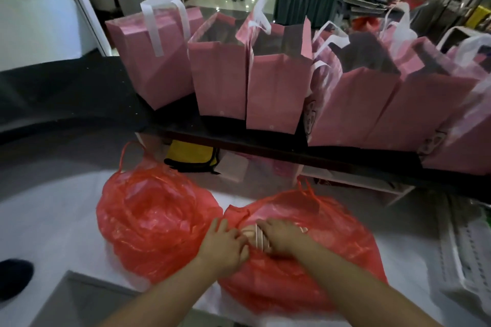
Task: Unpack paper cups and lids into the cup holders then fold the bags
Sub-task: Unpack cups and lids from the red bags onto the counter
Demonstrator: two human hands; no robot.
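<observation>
Two red plastic bags lie on the pale floor. The left red bag [156,223] is full and tied at its top. On the right red bag [318,271] rest both my hands. My left hand [225,245] grips a fold of its plastic near the mouth. My right hand [281,237] curls over the opening, where pale striped items [259,239] show between my hands. What else the bag holds is hidden by the plastic.
A dark shelf [265,141] ahead carries a row of pink paper bags [220,77] with white handles. Under it sit a yellow and black pouch [191,154] and a pink box. A white rack [467,247] lies at right. A person stands far back.
</observation>
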